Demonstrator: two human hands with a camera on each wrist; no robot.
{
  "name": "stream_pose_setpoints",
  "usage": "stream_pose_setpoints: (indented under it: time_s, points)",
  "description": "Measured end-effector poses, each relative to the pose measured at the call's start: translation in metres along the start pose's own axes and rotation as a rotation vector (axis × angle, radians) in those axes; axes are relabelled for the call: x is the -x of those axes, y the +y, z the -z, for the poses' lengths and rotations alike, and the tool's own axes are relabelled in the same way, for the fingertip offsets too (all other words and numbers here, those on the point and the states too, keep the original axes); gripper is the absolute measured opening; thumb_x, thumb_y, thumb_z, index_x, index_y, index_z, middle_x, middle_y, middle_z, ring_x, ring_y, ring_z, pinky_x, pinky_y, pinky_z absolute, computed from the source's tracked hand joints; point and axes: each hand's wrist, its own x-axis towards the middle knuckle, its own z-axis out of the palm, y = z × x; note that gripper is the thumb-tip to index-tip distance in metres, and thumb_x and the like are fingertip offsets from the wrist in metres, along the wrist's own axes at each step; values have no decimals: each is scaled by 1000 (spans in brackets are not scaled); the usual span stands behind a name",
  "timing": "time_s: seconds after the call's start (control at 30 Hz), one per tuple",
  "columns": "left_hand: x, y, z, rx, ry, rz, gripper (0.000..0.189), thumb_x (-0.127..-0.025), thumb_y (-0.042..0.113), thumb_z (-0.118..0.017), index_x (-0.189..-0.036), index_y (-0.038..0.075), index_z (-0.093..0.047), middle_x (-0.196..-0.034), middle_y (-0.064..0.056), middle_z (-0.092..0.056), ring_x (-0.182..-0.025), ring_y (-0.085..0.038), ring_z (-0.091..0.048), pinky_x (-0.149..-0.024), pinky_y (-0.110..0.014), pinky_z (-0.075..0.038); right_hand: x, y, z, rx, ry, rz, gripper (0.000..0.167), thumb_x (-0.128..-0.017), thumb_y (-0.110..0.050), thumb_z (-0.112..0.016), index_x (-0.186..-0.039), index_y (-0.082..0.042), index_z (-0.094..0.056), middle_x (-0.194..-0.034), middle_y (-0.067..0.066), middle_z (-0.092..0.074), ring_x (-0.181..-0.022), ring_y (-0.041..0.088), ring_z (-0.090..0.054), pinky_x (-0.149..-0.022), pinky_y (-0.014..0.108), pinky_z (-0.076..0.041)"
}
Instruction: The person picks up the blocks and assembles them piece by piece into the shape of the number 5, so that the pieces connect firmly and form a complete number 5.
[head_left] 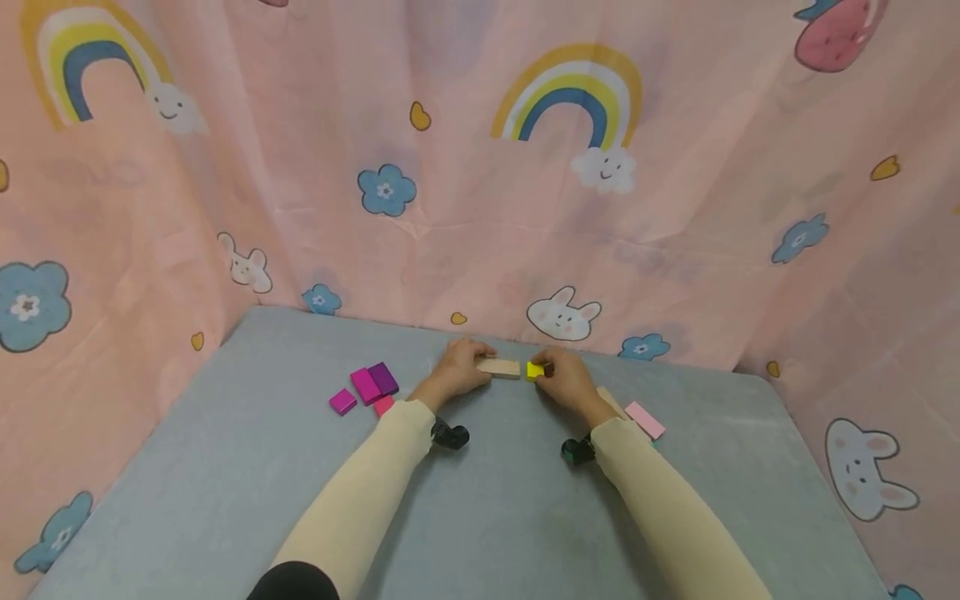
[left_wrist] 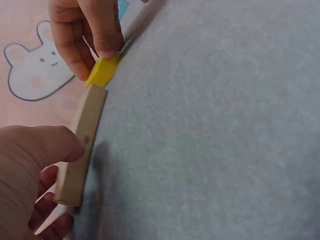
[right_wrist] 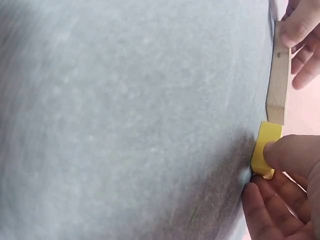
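Observation:
Near the back of the table, my left hand grips a plain wooden block between thumb and fingers. Its long side runs left to right in the head view. My right hand pinches a small yellow block just off the wooden block's right end. In the left wrist view the yellow block is close to the tip of the wooden block. The right wrist view shows a narrow gap between the yellow block and the wooden block's end. Fingers partly cover both blocks.
Left of my left hand lie a magenta block, a purple block, a smaller magenta block and a red-pink block. Beside my right wrist are a pink block and a wooden piece. A patterned curtain borders the grey table.

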Motion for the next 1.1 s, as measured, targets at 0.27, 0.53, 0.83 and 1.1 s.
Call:
stream_pose_setpoints:
  time_s: [0.27, 0.53, 0.83, 1.1]
  points:
    - [8, -1, 3, -1, 52, -33, 43, -81, 18, -73, -124, 13, -65, -116, -7, -62, -108, -23, -51, -93, -38, -45, 2, -4, 0, -10, 3, -28, 30, -87, -3, -65, -116, -2, -65, -115, 15, -66, -99, 28, -61, -90, 43, -52]
    - [22, -1, 6, 37, 81, -38, 42, -84, 23, -72, -125, 15, -64, -112, -6, -62, -98, -19, -51, -84, -34, -47, 1, -3, 1, 0, -14, -53, 30, -87, -6, -66, -117, -4, -65, -115, 14, -66, -99, 27, -60, -91, 43, -52]
    - [48, -4, 22, 14, 124, -75, 41, -86, 29, -68, -123, 14, -63, -123, -3, -61, -112, -21, -57, -94, -38, -49, 1, -4, 2, 8, -27, -61, 28, -87, -6, -66, -115, -4, -65, -112, 13, -66, -96, 26, -58, -88, 41, -52]
    - [75, -18, 46, -24, 185, -58, 45, -84, 33, -71, -125, 16, -62, -126, -1, -61, -115, -23, -58, -94, -42, -51, -1, -3, 2, 2, -32, -61, 28, -87, -6, -66, -114, -5, -65, -110, 12, -66, -96, 26, -58, -90, 42, -51]
